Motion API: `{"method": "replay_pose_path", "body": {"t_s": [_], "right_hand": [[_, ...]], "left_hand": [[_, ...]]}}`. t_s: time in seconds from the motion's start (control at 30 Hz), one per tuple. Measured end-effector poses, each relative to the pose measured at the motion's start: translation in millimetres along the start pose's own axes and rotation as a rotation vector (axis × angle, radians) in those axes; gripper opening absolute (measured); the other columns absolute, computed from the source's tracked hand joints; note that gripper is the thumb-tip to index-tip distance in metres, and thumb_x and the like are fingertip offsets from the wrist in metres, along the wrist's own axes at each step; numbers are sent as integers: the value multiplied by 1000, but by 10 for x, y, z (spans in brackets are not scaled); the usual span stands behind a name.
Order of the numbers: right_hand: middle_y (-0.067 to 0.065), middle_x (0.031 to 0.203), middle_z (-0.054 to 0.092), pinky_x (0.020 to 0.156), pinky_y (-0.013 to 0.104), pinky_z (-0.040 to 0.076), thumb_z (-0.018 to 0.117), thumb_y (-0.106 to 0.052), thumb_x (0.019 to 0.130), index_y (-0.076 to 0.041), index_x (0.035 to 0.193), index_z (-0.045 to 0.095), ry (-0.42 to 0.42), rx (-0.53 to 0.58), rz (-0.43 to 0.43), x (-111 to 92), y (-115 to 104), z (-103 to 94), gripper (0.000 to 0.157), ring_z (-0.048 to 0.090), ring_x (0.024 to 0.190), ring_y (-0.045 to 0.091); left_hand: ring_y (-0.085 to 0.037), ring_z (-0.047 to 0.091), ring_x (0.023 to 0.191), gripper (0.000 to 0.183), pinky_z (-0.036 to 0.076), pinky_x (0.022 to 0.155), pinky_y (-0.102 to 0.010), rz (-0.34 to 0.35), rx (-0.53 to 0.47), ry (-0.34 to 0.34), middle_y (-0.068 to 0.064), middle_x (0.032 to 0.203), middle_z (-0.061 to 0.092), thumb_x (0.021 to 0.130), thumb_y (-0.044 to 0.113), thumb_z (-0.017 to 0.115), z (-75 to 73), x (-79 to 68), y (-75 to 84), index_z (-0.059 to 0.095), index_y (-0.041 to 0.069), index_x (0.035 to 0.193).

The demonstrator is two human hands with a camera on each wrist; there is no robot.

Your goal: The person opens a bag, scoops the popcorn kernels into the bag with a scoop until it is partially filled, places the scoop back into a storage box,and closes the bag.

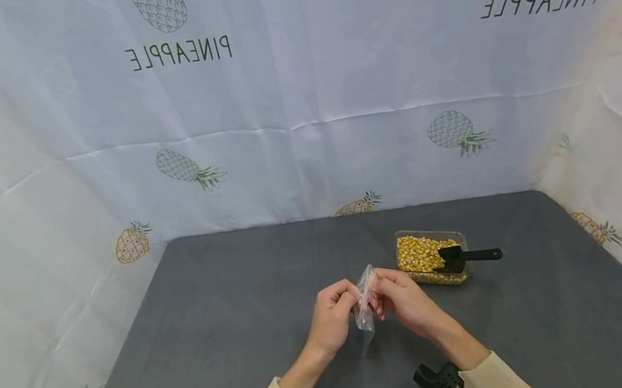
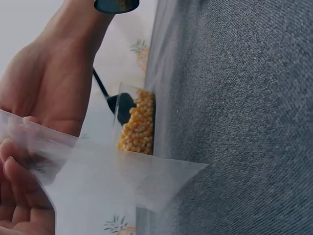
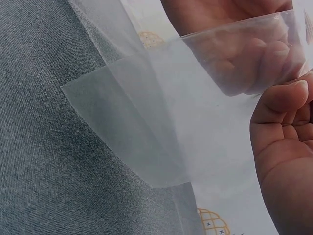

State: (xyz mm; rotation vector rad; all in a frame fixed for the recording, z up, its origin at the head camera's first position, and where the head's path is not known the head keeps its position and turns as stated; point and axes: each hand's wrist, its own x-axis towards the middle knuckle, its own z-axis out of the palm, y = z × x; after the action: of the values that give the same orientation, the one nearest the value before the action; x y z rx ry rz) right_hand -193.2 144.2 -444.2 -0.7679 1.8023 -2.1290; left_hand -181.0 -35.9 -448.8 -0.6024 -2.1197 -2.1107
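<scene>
Both hands meet over the middle of the table around a clear plastic bag [image 1: 364,319]. My left hand [image 1: 332,317] pinches the bag's upper edge from the left. From the other side my right hand [image 1: 406,301] pinches the same edge, thumb and fingers close to the left ones. The bag [image 3: 137,117] hangs down thin and flat, see-through, with nothing inside. Just beyond the right hand stands a clear container [image 1: 460,239] of yellow corn kernels [image 1: 420,252]. A black scoop [image 1: 482,254] rests in it, its handle sticking out to the right.
A dark grey cloth covers the table [image 1: 219,346]. White curtains [image 1: 281,89] printed with pineapples rise behind it and on both sides. Black wrist mounts [image 1: 437,379] sit at the sleeve cuffs, low over the table.
</scene>
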Motion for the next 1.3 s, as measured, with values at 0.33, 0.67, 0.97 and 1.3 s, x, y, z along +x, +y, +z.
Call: {"method": "replay_pose_path", "body": {"t_s": [0.33,0.67,0.97,1.3], "right_hand": [[-3,74,58,60,24,47,40,-11,108,9,81,41,5,21,-6,3,-18,-24,34,54,63,8],[-1,65,52,51,33,39,39,-6,106,6,74,40,1,22,-96,-13,-33,-104,33,47,55,14],[0,63,54,50,30,42,42,-2,102,7,70,40,5,-36,-71,-34,-118,-176,33,46,53,14],[4,61,54,48,30,43,43,0,99,6,68,42,34,-134,-41,-48,-206,-208,32,48,52,14]], "left_hand": [[-31,56,54,27,53,56,-48,45,16,-5,-10,65,59,95,-3,47,-59,19,-23,58,1,70],[-29,59,51,27,54,54,-35,176,55,-27,-17,64,60,95,-7,48,-116,53,79,58,-1,70],[-27,55,48,28,51,48,-35,211,123,-9,-17,60,57,89,-15,47,-197,90,94,55,-2,65],[-17,53,50,29,46,48,-28,267,162,-82,-6,61,57,95,-4,54,-225,74,67,57,9,69]]}}
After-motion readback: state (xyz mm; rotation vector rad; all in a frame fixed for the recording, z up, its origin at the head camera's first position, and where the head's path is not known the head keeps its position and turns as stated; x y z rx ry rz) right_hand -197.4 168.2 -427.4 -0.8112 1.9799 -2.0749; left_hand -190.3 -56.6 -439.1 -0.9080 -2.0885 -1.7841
